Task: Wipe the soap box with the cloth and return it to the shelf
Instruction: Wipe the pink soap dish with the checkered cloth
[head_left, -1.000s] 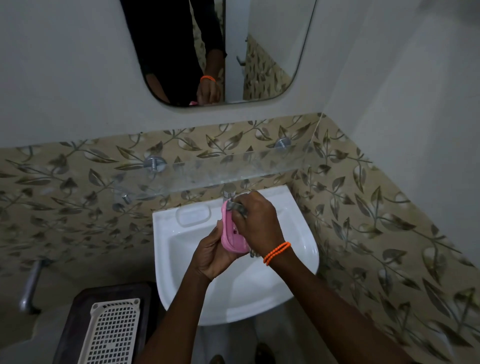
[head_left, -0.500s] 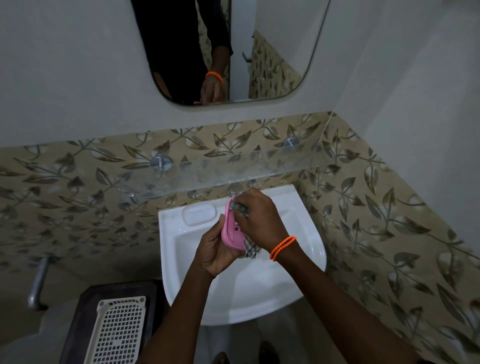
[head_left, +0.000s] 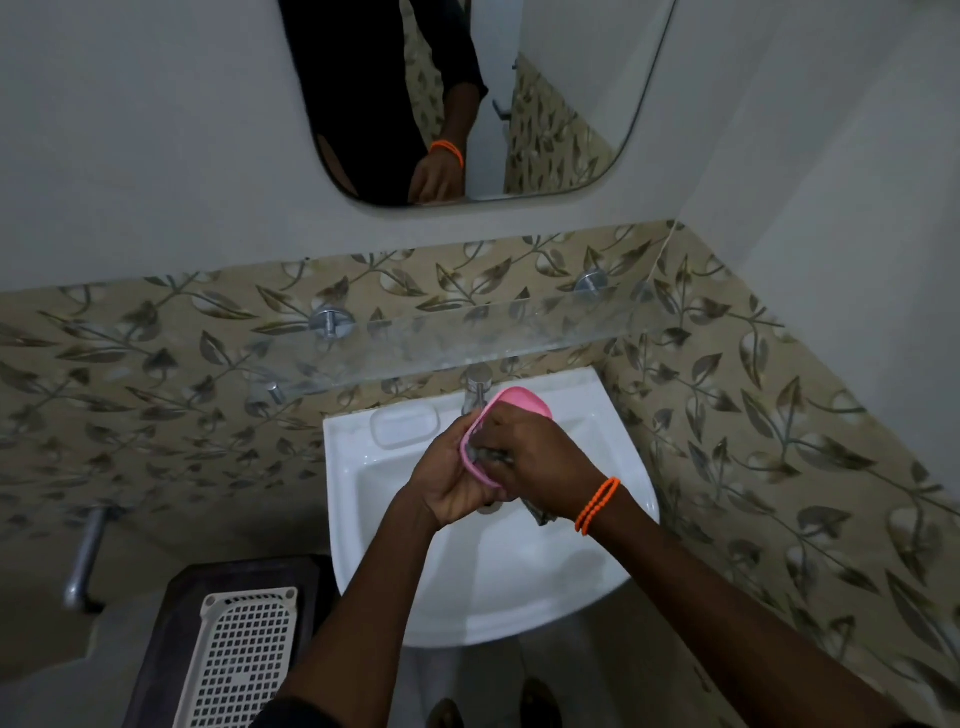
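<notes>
Clear glass wall shelf (head_left: 467, 332) above white ceramic basin (head_left: 363, 519), left hand (head_left: 447, 478) clasping tilted pink oval plastic soap box (head_left: 511, 410), right hand (head_left: 545, 462) pressing crumpled grey cloth (head_left: 485, 456) inside it.

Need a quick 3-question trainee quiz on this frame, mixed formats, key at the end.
1. True or false: the pink soap box already rests on the glass shelf.
2. Which hand presses the cloth into the box?
A. left hand
B. right hand
3. Fill in: both hands work above the white ____.

Key:
1. False; it is held over the basin, below the shelf.
2. B; the hand with the orange bracelet rubs while the left keeps its grip on the box.
3. sink
</notes>
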